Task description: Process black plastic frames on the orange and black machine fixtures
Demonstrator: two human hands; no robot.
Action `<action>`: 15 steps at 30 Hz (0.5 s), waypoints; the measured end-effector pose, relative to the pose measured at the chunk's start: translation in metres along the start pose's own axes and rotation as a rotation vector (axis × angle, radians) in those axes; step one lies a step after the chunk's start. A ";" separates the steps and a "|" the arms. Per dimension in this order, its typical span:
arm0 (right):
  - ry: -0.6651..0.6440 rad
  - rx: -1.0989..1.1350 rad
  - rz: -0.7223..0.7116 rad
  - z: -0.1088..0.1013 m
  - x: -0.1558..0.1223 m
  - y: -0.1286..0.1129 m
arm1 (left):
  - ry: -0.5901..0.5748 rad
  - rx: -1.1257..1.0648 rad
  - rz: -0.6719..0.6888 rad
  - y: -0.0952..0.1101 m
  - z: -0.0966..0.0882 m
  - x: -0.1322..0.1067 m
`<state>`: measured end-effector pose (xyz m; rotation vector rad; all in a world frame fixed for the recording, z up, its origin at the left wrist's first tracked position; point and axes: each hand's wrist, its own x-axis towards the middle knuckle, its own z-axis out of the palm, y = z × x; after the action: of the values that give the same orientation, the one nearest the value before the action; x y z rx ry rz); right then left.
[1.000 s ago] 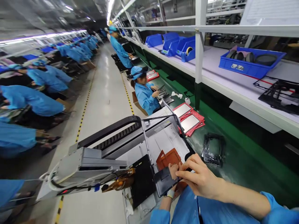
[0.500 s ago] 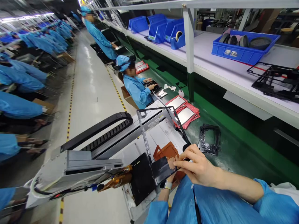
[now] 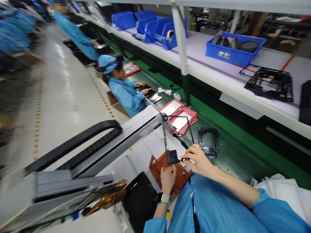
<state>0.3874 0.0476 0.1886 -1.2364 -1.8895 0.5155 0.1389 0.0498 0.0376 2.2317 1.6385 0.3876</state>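
Observation:
My right hand (image 3: 199, 161) pinches the lower edge of a thin black plastic frame (image 3: 165, 139), which stands tilted above the bench with a flat dark patch at its lower left corner. Below it, my left hand (image 3: 168, 178) is closed, its curled fingers at the orange-brown fixture tray (image 3: 157, 165); what they hold, if anything, is hidden. A watch sits on the left wrist. Left of that hand lies a flat black panel (image 3: 141, 202) on the machine's pale bed.
A machine's grey rail (image 3: 97, 170) and cable chain (image 3: 73, 142) run along the left. Black frames (image 3: 209, 142) and red-wrapped panels (image 3: 183, 119) lie on the green bench. A shelf above carries blue bins (image 3: 234, 48). A co-worker (image 3: 123, 87) sits further along.
My left hand has moved away from the frame, down to the orange-brown tray. The frame has turned to a narrower angle, still in my right hand. The view has shifted rightward.

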 end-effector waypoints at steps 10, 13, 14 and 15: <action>-0.055 -0.549 1.072 -0.072 -0.197 0.204 | 0.063 0.123 0.243 -0.037 0.005 -0.019; 0.010 -0.670 1.218 -0.120 -0.223 0.236 | 0.050 0.130 0.289 -0.036 0.005 -0.029; 0.047 -0.717 1.253 -0.133 -0.227 0.246 | 0.044 0.122 0.295 -0.035 0.005 -0.031; 0.085 -0.762 1.281 -0.143 -0.229 0.255 | 0.038 0.111 0.294 -0.035 0.005 -0.033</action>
<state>0.6923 -0.0577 0.0050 -2.8930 -0.9794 0.3241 0.1009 0.0270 0.0177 2.5728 1.3805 0.4238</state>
